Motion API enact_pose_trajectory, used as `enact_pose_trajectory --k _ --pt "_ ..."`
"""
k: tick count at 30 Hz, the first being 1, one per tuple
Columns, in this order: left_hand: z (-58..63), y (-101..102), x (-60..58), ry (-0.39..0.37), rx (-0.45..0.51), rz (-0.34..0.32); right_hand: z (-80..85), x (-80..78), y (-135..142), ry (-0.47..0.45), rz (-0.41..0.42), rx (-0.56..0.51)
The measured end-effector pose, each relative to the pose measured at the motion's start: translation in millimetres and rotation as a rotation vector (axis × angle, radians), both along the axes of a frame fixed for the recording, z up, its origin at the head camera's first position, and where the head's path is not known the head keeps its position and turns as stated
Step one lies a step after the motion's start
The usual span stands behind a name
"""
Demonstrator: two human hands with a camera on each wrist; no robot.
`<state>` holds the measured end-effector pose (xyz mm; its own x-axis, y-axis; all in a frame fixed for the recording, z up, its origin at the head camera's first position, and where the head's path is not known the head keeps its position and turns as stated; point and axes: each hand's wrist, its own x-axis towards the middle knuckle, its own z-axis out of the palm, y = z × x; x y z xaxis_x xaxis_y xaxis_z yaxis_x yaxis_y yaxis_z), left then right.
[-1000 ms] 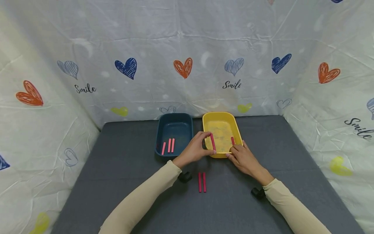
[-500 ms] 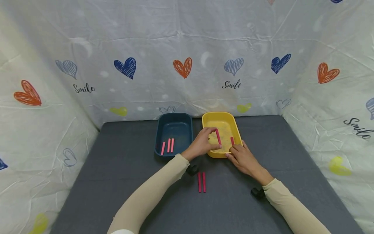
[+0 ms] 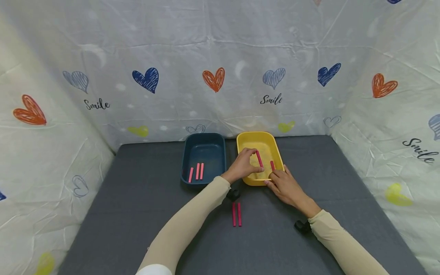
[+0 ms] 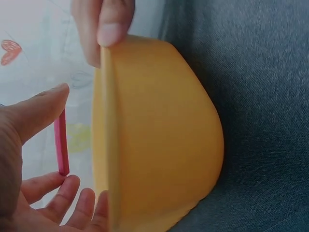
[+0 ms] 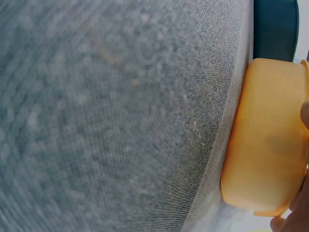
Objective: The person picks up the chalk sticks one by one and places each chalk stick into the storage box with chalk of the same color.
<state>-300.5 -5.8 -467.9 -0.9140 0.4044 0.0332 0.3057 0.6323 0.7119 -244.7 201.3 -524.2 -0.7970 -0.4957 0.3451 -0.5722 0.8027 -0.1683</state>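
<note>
Shifting rightward, the left hand (image 3: 243, 164) is pinching a crimson stick (image 3: 259, 158), apparently positioning it for lowering into the yellow tray (image 3: 261, 142) the right hand (image 3: 287, 186) is gripping.

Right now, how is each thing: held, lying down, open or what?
Yellow box: open-topped, gripped at its edge by right fingers
Held stick: pinched in left fingers, above yellow box
Stick in yellow box: partly hidden
Blue box: open-topped, three pink sticks inside
Two front sticks: lying side by side, apart

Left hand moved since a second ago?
Yes: in the head view, the left hand went right and slightly away from the person, farther in over the yellow tray.
</note>
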Motion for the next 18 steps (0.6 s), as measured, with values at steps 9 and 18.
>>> enact_pose_trajectory --k 9,18 --pt "-1.6 19 -10.1 -0.011 -0.063 0.001 -0.3 -0.7 1 0.028 0.009 -0.008" --pt "-4.5 30 -17.2 -0.019 -0.100 0.024 1.5 0.6 0 0.047 0.019 -0.007"
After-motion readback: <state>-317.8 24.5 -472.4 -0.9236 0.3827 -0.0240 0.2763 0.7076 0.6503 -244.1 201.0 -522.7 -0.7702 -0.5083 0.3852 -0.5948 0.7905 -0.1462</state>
